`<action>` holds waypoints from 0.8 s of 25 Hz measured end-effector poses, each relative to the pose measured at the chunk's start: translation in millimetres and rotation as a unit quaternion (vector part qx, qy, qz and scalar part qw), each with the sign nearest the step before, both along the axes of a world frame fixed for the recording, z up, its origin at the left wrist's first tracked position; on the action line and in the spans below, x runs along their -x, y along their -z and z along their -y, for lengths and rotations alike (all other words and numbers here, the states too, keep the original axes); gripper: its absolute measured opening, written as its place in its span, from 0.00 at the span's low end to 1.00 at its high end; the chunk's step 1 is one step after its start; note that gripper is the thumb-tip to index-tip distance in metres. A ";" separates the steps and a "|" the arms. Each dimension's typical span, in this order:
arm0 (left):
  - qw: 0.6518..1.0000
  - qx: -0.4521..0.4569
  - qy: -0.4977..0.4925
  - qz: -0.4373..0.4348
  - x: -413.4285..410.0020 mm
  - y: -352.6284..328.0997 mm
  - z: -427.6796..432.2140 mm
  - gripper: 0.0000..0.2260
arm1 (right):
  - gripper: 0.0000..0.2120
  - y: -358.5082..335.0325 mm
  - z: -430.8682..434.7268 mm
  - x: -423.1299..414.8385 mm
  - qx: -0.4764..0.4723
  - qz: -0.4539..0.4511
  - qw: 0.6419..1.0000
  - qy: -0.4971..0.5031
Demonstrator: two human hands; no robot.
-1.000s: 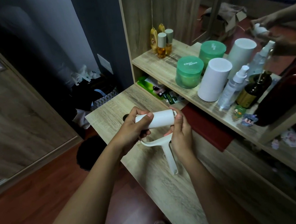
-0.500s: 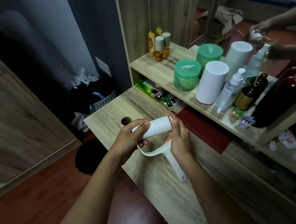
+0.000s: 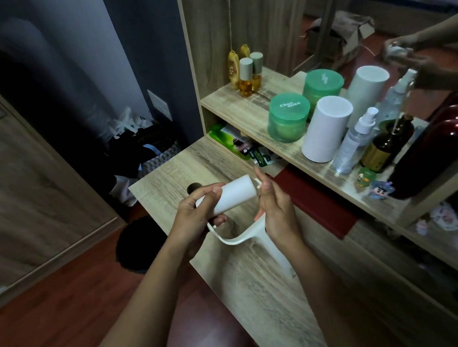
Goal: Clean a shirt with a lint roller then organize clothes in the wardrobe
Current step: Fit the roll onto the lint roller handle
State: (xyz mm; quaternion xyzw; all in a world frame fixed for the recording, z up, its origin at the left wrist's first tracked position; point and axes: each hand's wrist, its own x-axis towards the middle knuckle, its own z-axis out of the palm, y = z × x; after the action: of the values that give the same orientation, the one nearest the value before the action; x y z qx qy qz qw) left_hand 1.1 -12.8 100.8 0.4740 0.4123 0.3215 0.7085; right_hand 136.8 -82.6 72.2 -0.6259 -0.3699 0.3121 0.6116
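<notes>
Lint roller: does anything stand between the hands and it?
Nothing visible does. The left hand grips the lint roller by its white roll, and the right hand holds its frame at the roll's right end. No shirt is in view, so the way to it cannot be judged.

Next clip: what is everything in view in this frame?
lint roller: one, white, held above the desk
desk: one, light wood, under the hands
shelf: one, light wood, behind the desk
green jar: one, green, on the shelf
white cylinder: one, white, right of the jar
spray bottle: one, clear, beside the cylinder
brown bottle: one, dark, beside the spray bottle
amber bottle: one, grey-capped, shelf's far end
figurines: two, small, colourful, shelf's front edge
mirror: one, behind the shelf, doubling its items
basket: one, patterned, floor left of desk
left hand: one, grips the roller's roll
right hand: one, holds the roller's frame
</notes>
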 end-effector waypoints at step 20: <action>0.995 -0.069 -0.002 -0.078 -18.3 10.5 4.2 0.10 | 0.09 101.1 30.3 -64.4 0.329 0.119 0.935 0.057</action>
State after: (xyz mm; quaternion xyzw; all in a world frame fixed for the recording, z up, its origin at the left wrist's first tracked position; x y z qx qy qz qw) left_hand 19.4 -17.0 90.2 0.5445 0.4442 0.3121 0.6393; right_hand 201.1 -112.9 -28.9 -0.8446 -0.2805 0.3042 0.3398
